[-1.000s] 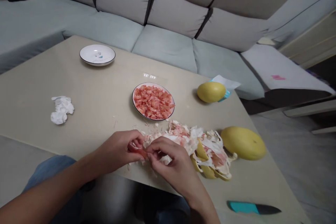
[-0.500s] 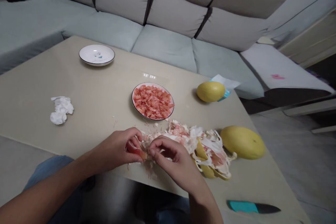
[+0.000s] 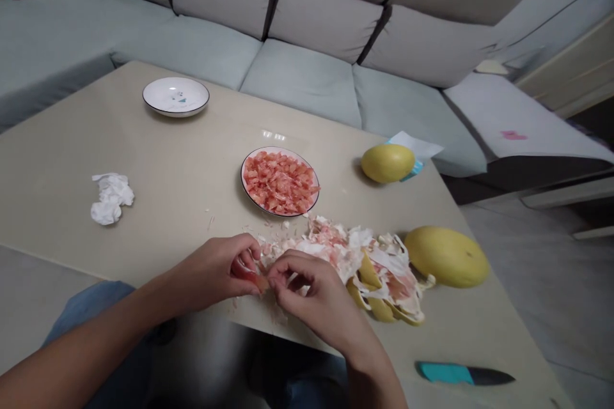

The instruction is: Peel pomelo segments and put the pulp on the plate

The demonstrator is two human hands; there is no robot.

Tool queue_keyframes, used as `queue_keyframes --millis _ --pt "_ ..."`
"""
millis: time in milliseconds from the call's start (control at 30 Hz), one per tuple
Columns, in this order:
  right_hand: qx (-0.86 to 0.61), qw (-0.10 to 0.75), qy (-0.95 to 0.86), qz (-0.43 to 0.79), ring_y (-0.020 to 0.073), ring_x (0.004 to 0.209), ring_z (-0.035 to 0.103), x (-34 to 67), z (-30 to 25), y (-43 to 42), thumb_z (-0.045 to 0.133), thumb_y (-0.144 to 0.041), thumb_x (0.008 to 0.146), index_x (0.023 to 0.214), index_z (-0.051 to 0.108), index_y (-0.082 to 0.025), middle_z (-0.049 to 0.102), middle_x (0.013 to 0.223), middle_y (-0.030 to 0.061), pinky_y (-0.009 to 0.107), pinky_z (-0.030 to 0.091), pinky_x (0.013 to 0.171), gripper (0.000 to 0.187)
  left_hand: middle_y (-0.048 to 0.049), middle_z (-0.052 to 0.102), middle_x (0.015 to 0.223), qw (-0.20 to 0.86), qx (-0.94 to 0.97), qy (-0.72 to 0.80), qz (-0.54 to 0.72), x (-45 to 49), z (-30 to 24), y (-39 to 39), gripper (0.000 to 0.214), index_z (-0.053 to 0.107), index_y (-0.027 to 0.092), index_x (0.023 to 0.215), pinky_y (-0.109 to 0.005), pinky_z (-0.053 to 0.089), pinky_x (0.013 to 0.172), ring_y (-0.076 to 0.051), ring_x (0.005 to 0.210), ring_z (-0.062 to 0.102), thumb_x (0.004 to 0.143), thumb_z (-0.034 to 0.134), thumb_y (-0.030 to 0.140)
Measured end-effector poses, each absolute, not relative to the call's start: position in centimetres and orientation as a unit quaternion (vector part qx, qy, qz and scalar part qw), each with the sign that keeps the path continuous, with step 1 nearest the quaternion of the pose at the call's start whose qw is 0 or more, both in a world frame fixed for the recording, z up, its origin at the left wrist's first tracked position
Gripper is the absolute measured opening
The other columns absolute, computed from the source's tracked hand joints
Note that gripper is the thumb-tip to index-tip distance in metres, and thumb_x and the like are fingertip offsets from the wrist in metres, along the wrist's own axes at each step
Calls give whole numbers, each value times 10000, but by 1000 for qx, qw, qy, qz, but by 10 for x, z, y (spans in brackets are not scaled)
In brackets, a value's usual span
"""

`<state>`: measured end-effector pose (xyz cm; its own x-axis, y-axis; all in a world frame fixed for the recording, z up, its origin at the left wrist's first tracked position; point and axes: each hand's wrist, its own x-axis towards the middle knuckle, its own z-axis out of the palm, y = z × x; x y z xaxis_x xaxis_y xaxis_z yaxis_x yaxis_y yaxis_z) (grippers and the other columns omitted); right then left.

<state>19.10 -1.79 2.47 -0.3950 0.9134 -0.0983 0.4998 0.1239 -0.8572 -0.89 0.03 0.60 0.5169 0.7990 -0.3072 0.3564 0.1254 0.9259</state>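
My left hand (image 3: 215, 271) is closed around a pink pomelo segment (image 3: 259, 282) at the table's near edge. My right hand (image 3: 311, 294) pinches at the same segment, fingertips against it. Just behind my hands lies a pile of white pith and yellow peel (image 3: 364, 265). A plate heaped with pink pomelo pieces (image 3: 281, 182) stands beyond the pile, its rim (image 3: 245, 188) dark-edged.
Two whole yellow pomelos sit at the right, one near the pile (image 3: 447, 257) and one farther back (image 3: 387, 162). A teal-handled knife (image 3: 463, 374) lies at the near right. An empty white dish (image 3: 175, 96) and crumpled tissue (image 3: 110, 197) are at the left. A grey sofa (image 3: 307, 32) stands behind.
My hands have stayed together on the segment, with the fingers shifting slightly. The view has tilted a little; nothing on the table has moved.
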Motion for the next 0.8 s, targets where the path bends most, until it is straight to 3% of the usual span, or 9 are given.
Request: queue_keyframes --millis 533,667,800 --pt "-553 225 -696 400 157 745 636 202 15 -13 541 -172 837 874 728 -211 713 856 26 244 461 652 195 23 677 787 610 607 469 199 -11 2 3 270 560 219 908 -255 482 681 -169 777 638 694 724 204" --pt "-624 160 -688 335 185 655 624 203 7 -12 580 -259 844 743 734 -211 712 715 35 282 445 612 190 26 654 791 651 550 469 230 -13 3 8 274 578 207 909 -231 465 654 -155 774 619 701 746 264" --pt "-572 223 -730 301 221 867 631 202 5 -12 633 -216 805 878 723 -217 715 924 55 330 462 778 116 0 686 831 686 514 456 238 -14 10 13 251 627 187 921 -243 468 693 -165 816 630 723 742 291"
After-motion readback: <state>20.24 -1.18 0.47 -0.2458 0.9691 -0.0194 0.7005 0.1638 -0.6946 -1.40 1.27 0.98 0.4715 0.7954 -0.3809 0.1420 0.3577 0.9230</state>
